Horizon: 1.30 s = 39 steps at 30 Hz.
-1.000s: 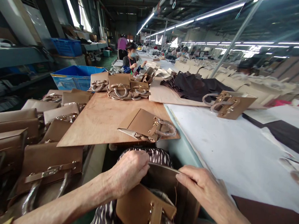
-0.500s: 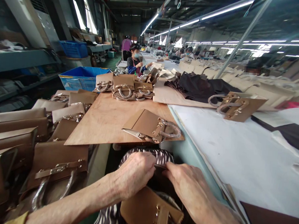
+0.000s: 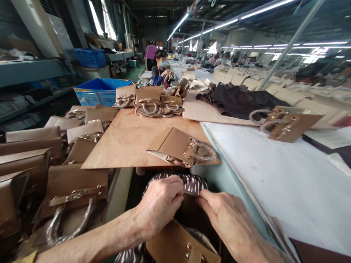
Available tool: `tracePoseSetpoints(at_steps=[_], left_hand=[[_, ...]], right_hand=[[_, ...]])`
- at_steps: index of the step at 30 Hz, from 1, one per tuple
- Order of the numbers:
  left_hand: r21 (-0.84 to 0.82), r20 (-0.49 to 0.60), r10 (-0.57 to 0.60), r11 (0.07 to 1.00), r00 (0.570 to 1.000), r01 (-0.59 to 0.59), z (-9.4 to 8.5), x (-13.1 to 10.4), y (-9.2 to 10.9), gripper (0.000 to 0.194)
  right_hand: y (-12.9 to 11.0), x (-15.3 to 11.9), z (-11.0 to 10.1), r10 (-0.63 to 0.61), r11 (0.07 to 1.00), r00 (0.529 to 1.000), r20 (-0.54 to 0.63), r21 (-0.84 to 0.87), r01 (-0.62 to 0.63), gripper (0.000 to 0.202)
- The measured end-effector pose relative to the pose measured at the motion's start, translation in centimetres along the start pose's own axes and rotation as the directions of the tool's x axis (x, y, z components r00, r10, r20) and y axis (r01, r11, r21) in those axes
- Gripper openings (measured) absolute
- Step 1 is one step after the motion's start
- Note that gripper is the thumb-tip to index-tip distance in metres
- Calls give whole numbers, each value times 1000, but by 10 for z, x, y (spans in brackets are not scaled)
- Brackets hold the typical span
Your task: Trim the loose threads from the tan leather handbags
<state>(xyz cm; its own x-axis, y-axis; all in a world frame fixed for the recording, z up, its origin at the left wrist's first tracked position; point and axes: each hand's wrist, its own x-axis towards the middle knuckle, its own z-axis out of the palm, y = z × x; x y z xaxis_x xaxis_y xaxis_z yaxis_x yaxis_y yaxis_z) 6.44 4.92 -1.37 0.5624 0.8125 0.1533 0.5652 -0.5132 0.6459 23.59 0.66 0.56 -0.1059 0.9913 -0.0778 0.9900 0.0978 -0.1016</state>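
A tan handbag [image 3: 175,245] with gold hardware sits tilted on my lap, its dark inside facing up. My left hand [image 3: 162,204] is closed, its fingers curled at the far left of the bag's opening edge. Across from it, my right hand [image 3: 222,211] pinches the same edge between thumb and fingers. Part of the bag's rim shows between the two hands. Both sets of fingertips are partly hidden. Just ahead, another tan handbag [image 3: 180,146] lies on its side on the brown board [image 3: 127,134], its wrapped handles pointing right.
Many tan handbags [image 3: 78,181] crowd my left side. More bags [image 3: 147,99] and a blue crate [image 3: 102,90] stand beyond the board. To the right are a white-covered table [image 3: 259,173], dark leather pieces [image 3: 240,100] and a standing handbag [image 3: 294,124]. A co-worker [image 3: 161,72] sits farther back.
The view has shifted slightly, moving the scene a little rightward in the picture. Both hands keep nearly the same grip on the bag's edge.
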Motion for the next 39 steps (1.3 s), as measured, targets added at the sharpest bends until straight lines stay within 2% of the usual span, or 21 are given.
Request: tracePoseSetpoints(at_steps=[15, 20, 25, 28, 33, 39], left_hand=[[30, 9, -23, 999, 1000, 23, 1, 6, 1, 15], [-33, 74, -74, 997, 995, 77, -2, 10, 2, 21], [11, 204, -151, 988, 967, 152, -9, 15, 9, 18], [24, 245, -186, 982, 951, 186, -11, 17, 11, 18], [-37, 267, -166, 983, 949, 182, -8, 18, 5, 12], [-111, 297, -125, 980, 947, 164, -7, 18, 1, 13]], right_hand=[[3, 1, 0, 6, 998, 1000, -3, 69, -6, 21], [5, 0, 0, 3, 997, 1000, 11, 80, -4, 23], [7, -1, 2, -49, 995, 998, -44, 89, 53, 20], [9, -1, 2, -82, 988, 995, -61, 122, 89, 19], [12, -4, 1, -87, 984, 995, -39, 149, 92, 18], [16, -5, 6, -146, 973, 986, -81, 167, 157, 21]])
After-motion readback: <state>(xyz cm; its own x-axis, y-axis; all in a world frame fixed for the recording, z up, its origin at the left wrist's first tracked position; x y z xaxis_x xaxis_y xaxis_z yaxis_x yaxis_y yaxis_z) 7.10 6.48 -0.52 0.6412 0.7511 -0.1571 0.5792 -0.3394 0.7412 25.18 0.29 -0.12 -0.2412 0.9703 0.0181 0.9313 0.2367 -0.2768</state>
